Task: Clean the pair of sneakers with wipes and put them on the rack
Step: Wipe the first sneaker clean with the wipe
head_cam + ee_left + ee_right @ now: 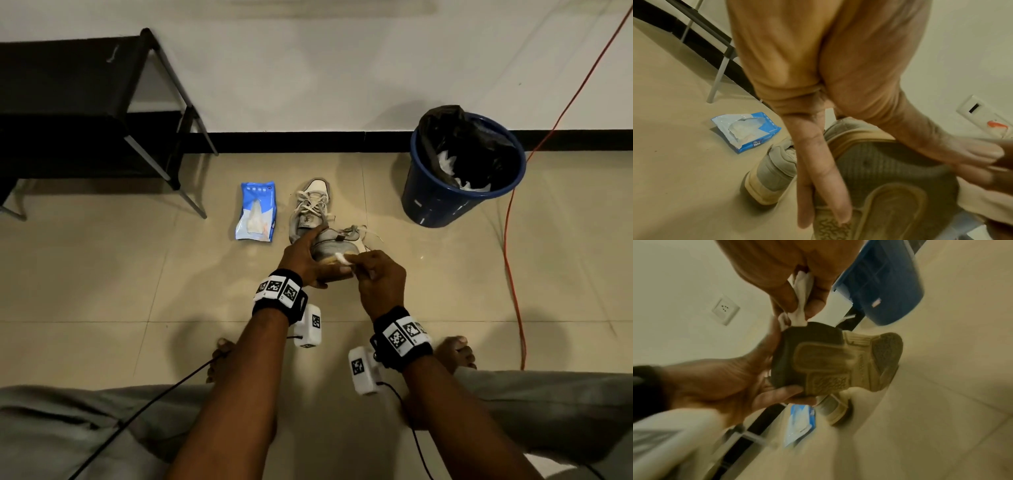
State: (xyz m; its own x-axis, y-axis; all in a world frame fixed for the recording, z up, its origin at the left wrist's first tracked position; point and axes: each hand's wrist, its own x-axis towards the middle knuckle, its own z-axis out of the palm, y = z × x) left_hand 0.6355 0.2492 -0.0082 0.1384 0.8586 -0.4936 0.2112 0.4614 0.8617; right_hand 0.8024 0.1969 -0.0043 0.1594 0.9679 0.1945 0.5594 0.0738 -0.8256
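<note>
My left hand (306, 255) grips a grey sneaker (334, 245) at its heel end, held off the floor with the sole (830, 363) turned toward me. My right hand (373, 274) pinches a white wipe (340, 257) and presses it against the edge of that sneaker's sole; the wipe (800, 305) shows between thumb and fingers in the right wrist view. The second grey sneaker (310, 209) stands on the floor just beyond, laces up. In the left wrist view this standing sneaker (772, 172) is seen from its heel beside the held sneaker's sole (885, 178).
A blue pack of wipes (255, 212), opened, lies on the tile floor left of the sneakers. The black shoe rack (85, 109) stands at the far left against the wall. A blue bin (462, 168) with a black liner and used wipes is at the right; an orange cable (513, 267) runs beside it.
</note>
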